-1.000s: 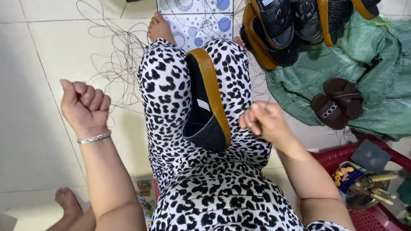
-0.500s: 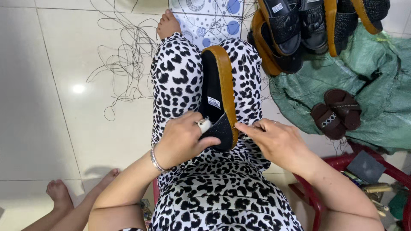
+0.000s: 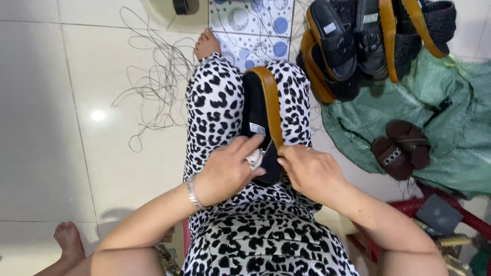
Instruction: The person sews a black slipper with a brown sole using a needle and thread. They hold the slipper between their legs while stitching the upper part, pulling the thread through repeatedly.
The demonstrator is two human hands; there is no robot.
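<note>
A black sandal with a tan sole edge lies lengthwise between my knees, on my black-and-white spotted trousers. My left hand presses on the near end of the sandal's black insole, with a pale covering on one finger. My right hand pinches the tan edge at the same end, close against the left hand. What the right fingertips hold is hidden. A thin dark thread trails in loops on the floor tiles beyond my left knee.
A stack of black and tan sandals lies at the top right. A green sack holds a brown pair. A red basket with tools stands at the right. A dotted mat lies ahead.
One second ago my left hand was a raised fist out to the left. It has come down onto the sandal's near end, and my right hand has closed in on the edge.
</note>
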